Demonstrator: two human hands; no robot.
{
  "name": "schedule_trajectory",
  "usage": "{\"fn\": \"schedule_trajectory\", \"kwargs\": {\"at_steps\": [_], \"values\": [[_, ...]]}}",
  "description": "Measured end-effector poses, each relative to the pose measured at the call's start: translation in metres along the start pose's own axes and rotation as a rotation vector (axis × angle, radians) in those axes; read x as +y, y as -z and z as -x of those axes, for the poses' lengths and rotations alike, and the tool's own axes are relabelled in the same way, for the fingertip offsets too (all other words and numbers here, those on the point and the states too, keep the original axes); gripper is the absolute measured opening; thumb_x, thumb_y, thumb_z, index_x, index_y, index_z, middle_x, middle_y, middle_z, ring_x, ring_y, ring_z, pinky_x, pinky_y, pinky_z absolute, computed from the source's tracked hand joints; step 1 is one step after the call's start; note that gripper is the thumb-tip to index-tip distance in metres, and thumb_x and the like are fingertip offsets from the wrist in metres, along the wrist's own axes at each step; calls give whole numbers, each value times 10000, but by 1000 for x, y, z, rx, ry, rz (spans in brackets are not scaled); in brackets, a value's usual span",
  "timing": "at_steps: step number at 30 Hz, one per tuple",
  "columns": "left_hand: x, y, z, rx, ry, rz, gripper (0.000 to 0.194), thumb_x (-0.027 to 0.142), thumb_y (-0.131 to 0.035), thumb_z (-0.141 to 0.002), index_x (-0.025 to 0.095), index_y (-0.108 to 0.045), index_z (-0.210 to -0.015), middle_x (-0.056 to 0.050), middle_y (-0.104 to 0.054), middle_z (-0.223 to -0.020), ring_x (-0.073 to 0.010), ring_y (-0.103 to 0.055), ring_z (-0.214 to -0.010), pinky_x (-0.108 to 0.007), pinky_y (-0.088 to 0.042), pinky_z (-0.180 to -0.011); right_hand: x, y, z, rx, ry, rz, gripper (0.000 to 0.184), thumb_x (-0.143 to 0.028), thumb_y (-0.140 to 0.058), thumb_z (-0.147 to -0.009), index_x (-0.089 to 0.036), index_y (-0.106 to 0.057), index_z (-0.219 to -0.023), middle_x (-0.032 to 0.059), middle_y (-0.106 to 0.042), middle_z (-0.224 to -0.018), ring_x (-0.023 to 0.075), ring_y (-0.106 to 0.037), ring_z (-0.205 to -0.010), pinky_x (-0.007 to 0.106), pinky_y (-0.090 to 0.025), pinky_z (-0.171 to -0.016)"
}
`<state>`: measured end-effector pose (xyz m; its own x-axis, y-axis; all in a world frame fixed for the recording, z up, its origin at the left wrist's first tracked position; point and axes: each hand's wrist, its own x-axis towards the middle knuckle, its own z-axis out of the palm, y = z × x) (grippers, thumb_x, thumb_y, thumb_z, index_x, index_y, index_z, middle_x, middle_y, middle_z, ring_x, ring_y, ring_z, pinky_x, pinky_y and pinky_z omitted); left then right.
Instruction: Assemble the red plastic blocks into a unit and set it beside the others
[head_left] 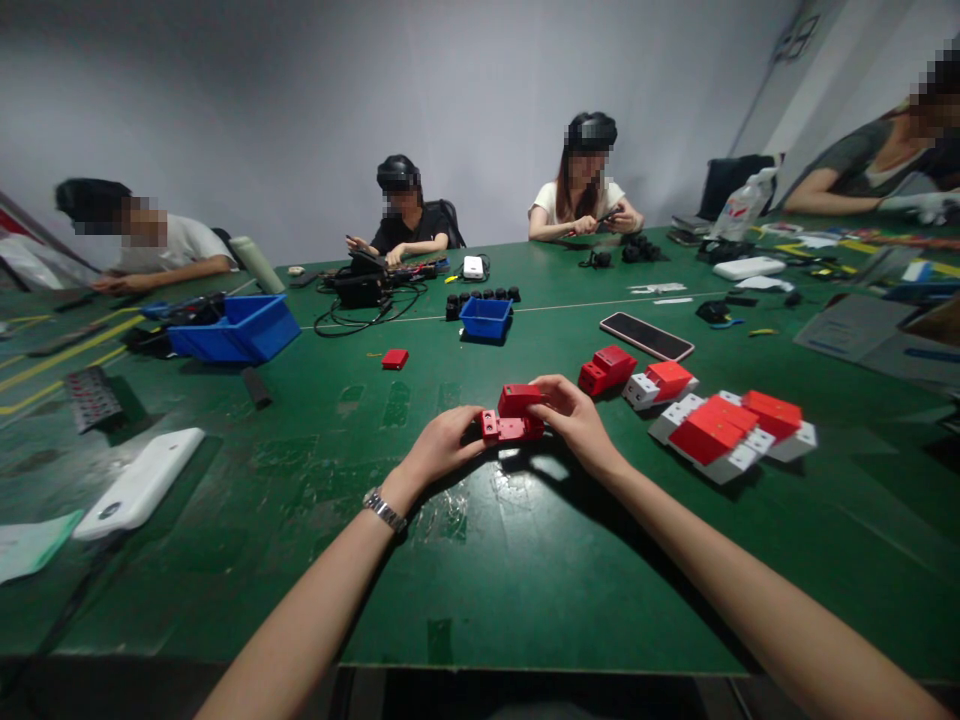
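Observation:
Over the green table [480,610], my left hand [442,445] grips the left end of a red plastic base [514,430] with round holes in its end block. A red block-shaped piece [519,400] stands up on the base, pinched by the fingers of my right hand [574,415]. The far ends of both pieces are partly hidden by my right fingers. To the right lie a red housing [606,371], a red-and-white module [660,384] and several joined red-and-white modules [720,435]. Farther left, a small flat red piece [394,359] rests alone.
Beyond my hands stands a small blue bin [486,318], with several black round parts behind it. A phone [646,336] lies to its right. At left are a larger blue bin [236,330] and a white power bank [140,482]. Several people sit around the table.

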<state>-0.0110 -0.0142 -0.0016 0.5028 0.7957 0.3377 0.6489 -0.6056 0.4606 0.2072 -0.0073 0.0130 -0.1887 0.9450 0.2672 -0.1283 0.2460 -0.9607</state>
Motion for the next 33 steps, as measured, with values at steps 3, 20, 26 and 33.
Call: {"fn": "schedule_trajectory", "kwargs": {"at_steps": [3,20,26,33], "values": [[-2,-1,0,-6,5,14,361,385,-556,-824,171,-528,-1114,-95,-622,-1064,-210,-592,-938,-364,-472,-817,1,1,0,2,6,0,267,-299,-662,-706,-221,-559,-940,21,-640,-965,190,-610,-933,364,-468,-871],[-3,-2,0,-27,11,19,358,366,-561,-825,172,-531,-1124,-105,-615,-1092,-216,-585,-970,-371,-465,-843,-1,0,-1,-2,0,5,256,-292,-663,-702,-222,-553,-922,14,-644,-938,187,-616,-903,351,-484,-832],[-4,-2,0,-30,2,10,363,377,-546,-835,173,-523,-1133,-106,-612,-1096,-220,-581,-985,-372,-458,-855,-1,0,0,-7,-26,-3,261,-288,-662,-701,-229,-550,-929,14,-637,-945,190,-622,-863,321,-510,-720],[-5,-2,0,-28,-9,-2,374,385,-545,-835,169,-515,-1139,-101,-618,-1083,-217,-578,-978,-364,-457,-844,-1,2,-1,-5,-22,3,258,-292,-661,-702,-224,-557,-928,20,-626,-953,189,-616,-865,310,-508,-695]]}}
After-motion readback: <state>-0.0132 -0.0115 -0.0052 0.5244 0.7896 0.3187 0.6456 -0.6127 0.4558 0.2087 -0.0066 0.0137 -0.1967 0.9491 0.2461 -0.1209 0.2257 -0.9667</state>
